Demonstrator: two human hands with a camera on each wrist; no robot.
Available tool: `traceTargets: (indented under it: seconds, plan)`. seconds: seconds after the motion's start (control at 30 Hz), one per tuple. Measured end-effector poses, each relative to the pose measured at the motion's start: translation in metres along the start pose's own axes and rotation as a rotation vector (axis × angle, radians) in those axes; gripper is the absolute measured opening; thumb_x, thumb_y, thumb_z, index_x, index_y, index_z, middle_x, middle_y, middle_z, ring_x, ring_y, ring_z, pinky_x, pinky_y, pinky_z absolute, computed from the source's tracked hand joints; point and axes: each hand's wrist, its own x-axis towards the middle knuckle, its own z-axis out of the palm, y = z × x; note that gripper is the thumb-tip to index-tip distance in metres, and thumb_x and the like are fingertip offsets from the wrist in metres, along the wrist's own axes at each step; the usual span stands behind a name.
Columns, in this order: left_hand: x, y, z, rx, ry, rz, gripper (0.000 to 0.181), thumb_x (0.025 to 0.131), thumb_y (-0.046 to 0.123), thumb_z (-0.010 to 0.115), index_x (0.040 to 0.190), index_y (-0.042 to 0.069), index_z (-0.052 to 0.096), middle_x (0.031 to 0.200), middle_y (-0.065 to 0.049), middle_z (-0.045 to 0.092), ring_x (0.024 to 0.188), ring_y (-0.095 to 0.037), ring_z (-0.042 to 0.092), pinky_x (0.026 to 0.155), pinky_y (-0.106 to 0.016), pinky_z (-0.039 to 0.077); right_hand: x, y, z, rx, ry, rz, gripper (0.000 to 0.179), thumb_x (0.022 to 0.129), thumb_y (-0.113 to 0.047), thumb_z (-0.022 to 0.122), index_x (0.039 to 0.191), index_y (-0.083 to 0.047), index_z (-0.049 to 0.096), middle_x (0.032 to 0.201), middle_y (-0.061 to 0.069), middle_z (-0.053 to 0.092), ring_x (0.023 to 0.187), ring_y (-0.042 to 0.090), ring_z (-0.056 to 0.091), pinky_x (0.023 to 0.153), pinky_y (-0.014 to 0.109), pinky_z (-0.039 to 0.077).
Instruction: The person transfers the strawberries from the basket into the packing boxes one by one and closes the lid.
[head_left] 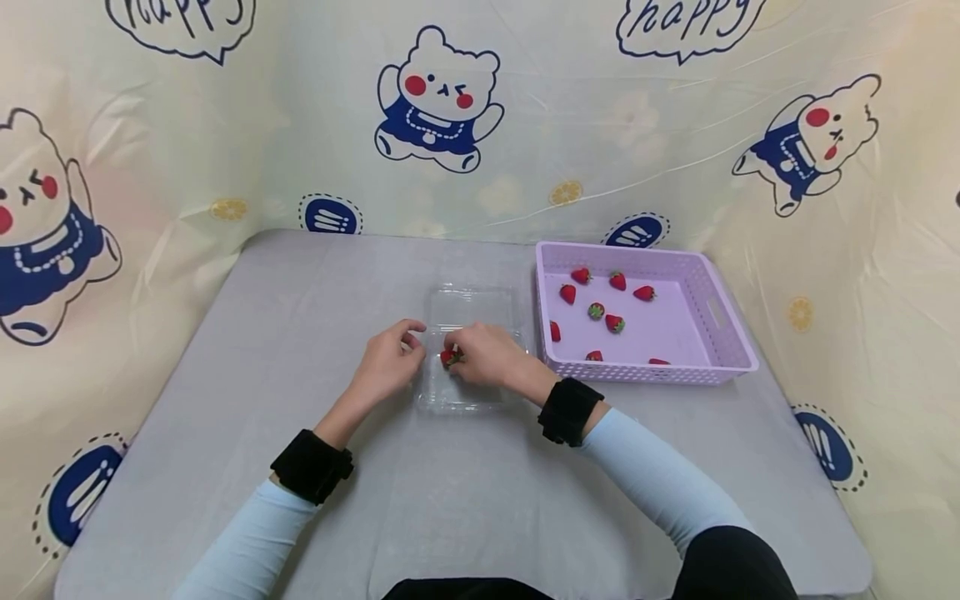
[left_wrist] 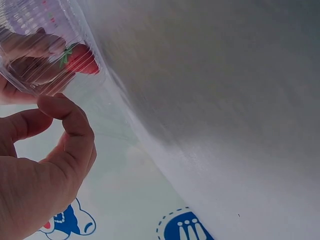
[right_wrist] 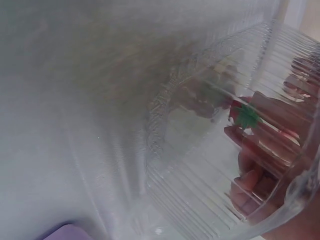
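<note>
A clear plastic clamshell box [head_left: 461, 402] lies with its lid raised on the table. Inside it, my right hand [head_left: 486, 354] holds a red strawberry [head_left: 447, 358] by its green-leaf end, near the box's left side. Through the clear wall, the strawberry [left_wrist: 83, 59] shows in the left wrist view, and its leaves beside the fingers [right_wrist: 272, 131] show in the right wrist view. My left hand [head_left: 386, 362] is just beside the box's left edge, its fingers loosely bent and nothing seen between them; whether a fingertip touches the edge is unclear.
Right of the box stands a purple perforated basket [head_left: 731, 368] with several strawberries [head_left: 615, 323] scattered in it. A grey cloth [head_left: 315, 292] covers the table. Behind hangs a pale curtain [head_left: 547, 108] printed with bears.
</note>
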Motion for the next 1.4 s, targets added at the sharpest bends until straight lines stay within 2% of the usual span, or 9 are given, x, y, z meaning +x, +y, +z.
traceTargets:
  seconds: [0.63, 1.13, 1.4]
  plan:
    - [0.0014, 0.0005, 0.001, 0.02, 0.006, 0.01, 0.04, 0.097, 0.008, 0.057, 0.136, 0.0, 0.063, 0.105, -0.016, 0.068, 0.066, -0.02, 0.062, 0.061, -0.033, 0.05, -0.0005, 0.003, 0.0001, -0.069, 0.016, -0.008, 0.03, 0.094, -0.019, 0.081, 0.122, -0.011, 0.074, 0.099, -0.001, 0.074, 0.079, 0.012, 0.063, 0.072, 0.027, 0.054]
    - [0.0019, 0.0012, -0.0007, 0.008, -0.001, -0.007, 0.041, 0.099, 0.01, 0.056, 0.139, 0.0, 0.06, 0.108, -0.017, 0.067, 0.067, -0.02, 0.061, 0.06, -0.032, 0.049, -0.0014, 0.0027, -0.0019, -0.047, -0.002, 0.012, 0.035, 0.095, -0.02, 0.08, 0.127, -0.01, 0.073, 0.105, 0.0, 0.074, 0.082, 0.013, 0.063, 0.077, 0.028, 0.055]
    - [0.0012, 0.0009, -0.0021, -0.004, -0.009, -0.005, 0.041, 0.098, 0.007, 0.057, 0.139, -0.001, 0.061, 0.104, -0.016, 0.067, 0.064, -0.018, 0.061, 0.058, -0.032, 0.049, 0.0016, -0.0013, -0.0012, -0.066, 0.006, 0.012, 0.025, 0.097, -0.017, 0.078, 0.121, -0.012, 0.075, 0.102, -0.001, 0.073, 0.081, 0.013, 0.062, 0.074, 0.028, 0.055]
